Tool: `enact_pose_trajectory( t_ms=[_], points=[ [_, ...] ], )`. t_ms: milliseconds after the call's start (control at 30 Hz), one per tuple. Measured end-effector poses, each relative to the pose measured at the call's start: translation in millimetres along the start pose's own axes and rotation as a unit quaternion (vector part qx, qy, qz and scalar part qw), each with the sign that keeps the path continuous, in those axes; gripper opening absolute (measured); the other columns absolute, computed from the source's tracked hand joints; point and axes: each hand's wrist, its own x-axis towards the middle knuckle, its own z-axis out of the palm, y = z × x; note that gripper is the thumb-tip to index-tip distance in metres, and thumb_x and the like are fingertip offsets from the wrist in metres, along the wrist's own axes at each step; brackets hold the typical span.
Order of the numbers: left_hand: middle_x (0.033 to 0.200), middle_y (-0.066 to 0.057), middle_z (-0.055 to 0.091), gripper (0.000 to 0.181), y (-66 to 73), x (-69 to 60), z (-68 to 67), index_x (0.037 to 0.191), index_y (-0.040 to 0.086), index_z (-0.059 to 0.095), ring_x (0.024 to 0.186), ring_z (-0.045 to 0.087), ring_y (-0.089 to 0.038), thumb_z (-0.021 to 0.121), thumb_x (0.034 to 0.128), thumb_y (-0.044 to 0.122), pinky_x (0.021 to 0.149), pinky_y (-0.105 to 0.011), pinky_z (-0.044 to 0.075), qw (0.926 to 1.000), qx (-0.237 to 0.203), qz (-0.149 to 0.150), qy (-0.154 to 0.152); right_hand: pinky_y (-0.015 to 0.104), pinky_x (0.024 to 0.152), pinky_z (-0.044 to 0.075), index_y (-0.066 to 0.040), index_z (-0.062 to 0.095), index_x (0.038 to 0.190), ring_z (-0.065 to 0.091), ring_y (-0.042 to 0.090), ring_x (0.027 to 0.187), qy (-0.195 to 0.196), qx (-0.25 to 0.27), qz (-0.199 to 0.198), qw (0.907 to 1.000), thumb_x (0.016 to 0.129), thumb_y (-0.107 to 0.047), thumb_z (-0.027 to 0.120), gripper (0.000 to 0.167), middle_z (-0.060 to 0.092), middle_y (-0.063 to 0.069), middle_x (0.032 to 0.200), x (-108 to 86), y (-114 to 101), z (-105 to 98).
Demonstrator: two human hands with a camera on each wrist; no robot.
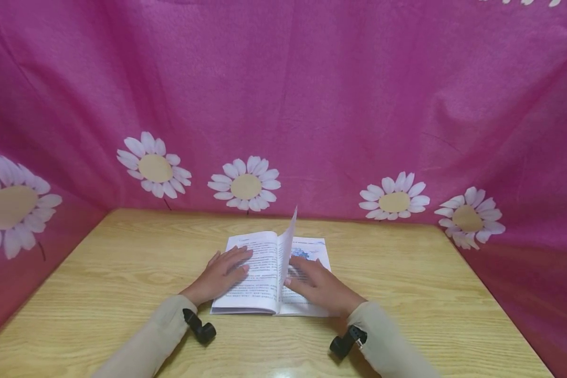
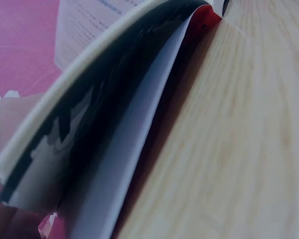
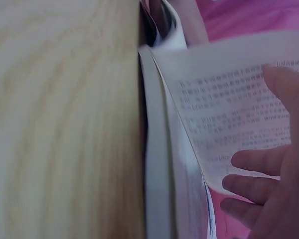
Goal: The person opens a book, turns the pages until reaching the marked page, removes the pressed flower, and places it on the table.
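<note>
An open book [image 1: 260,294] lies on the wooden table, with one leaf [image 1: 288,244] standing upright near its spine. My left hand [image 1: 224,273] rests on the left page, fingers spread. On the right side, my right hand [image 1: 323,286] is at the raised leaf, its thumb and fingers against that leaf's right face. In the right wrist view the leaf [image 3: 224,109] shows printed lines, and the right hand [image 3: 284,164] has its fingers extended toward it. The left wrist view shows the book's lifted cover and pages [image 2: 124,144] from the edge, with part of the left hand [image 2: 15,119] beside them.
The wooden table [image 1: 430,294] extends around the book. A pink curtain [image 1: 321,105] with white daisies hangs behind the table and along both sides. Black wrist cameras sit at both sleeves.
</note>
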Motion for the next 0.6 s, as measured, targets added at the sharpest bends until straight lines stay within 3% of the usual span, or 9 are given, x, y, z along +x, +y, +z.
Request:
enact_pose_trajectory(
  t_ms=[167,333,400,600],
  points=[
    [0.154,-0.008,0.035,0.05,1.1,1.9,0.2,0.146,0.017,0.043,0.145,0.022,-0.029,0.043,0.102,0.039,0.118,-0.051,0.002,0.9973,-0.057,-0.039,0.025,0.053,0.117,0.009,-0.008,0.04,0.146,0.033,0.023,0.14,-0.014,-0.018,-0.001,0.9998,0.097,-0.051,0.049,0.067,0.043,0.008,0.149,-0.3,-7.4,8.8],
    [0.152,-0.005,0.039,0.052,-0.1,5.3,-0.3,0.146,0.023,0.043,0.144,0.024,-0.03,0.037,0.1014,0.05,0.116,-0.055,0.014,0.9831,-0.139,-0.105,0.057,0.051,0.118,0.008,-0.015,0.037,0.149,0.034,0.017,0.139,-0.022,-0.016,-0.007,0.9996,0.097,-0.052,0.048,0.065,0.043,0.003,0.149,-0.4,-10.6,14.5],
    [0.15,-0.006,0.042,0.055,-0.6,5.5,-1.3,0.145,0.021,0.044,0.143,0.027,-0.03,0.034,0.1014,0.053,0.115,-0.054,0.017,0.9772,-0.167,-0.109,0.072,0.05,0.118,0.008,-0.016,0.035,0.149,0.033,0.014,0.14,-0.024,-0.014,-0.009,0.9996,0.097,-0.052,0.048,0.065,0.041,0.001,0.15,-0.6,-11.3,16.4],
    [0.145,-0.012,0.047,0.054,-1.5,4.9,-5.2,0.139,0.008,0.048,0.14,0.033,-0.028,0.028,0.1047,0.045,0.117,-0.046,0.018,0.9624,-0.231,-0.079,0.118,0.047,0.119,0.007,-0.019,0.031,0.152,0.027,0.013,0.142,-0.032,-0.011,-0.004,0.9994,0.096,-0.055,0.047,0.068,0.034,-0.002,0.154,-1.4,-12.0,22.2]
  ],
)
